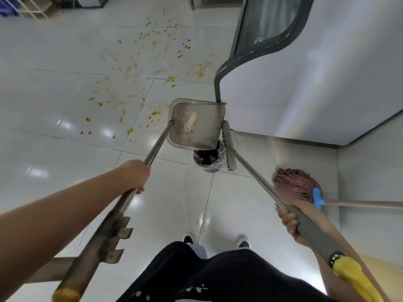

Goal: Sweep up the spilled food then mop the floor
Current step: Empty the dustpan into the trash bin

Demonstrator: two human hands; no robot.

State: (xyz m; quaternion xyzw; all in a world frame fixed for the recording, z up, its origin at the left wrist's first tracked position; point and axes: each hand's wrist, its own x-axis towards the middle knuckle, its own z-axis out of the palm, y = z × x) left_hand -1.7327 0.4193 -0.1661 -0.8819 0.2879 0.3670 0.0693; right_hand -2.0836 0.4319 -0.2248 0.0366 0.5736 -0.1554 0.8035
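Orange-brown spilled food stains (130, 88) spatter the glossy white floor tiles (54, 68) across the upper middle of the frame. Just below them, at the centre, a translucent grey plastic dustpan (196, 124) is tilted over a small bin lined with a dark bag (208, 158), pale scraps clinging inside the pan. Its long metal handle (157, 144) runs down toward the lower left, where the left hand (136, 176) is curled round it. Beside the pan's right edge hangs a grey broom head (229, 147); the right hand (292, 219), at the lower right, grips the broom's grey shaft near its yellow end cap (353, 277). A reddish string mop with a blue collar (296, 185) lies on the floor at the right, beside a white cabinet (305, 83). Dark trousers (218, 277) and shoes fill the bottom centre.
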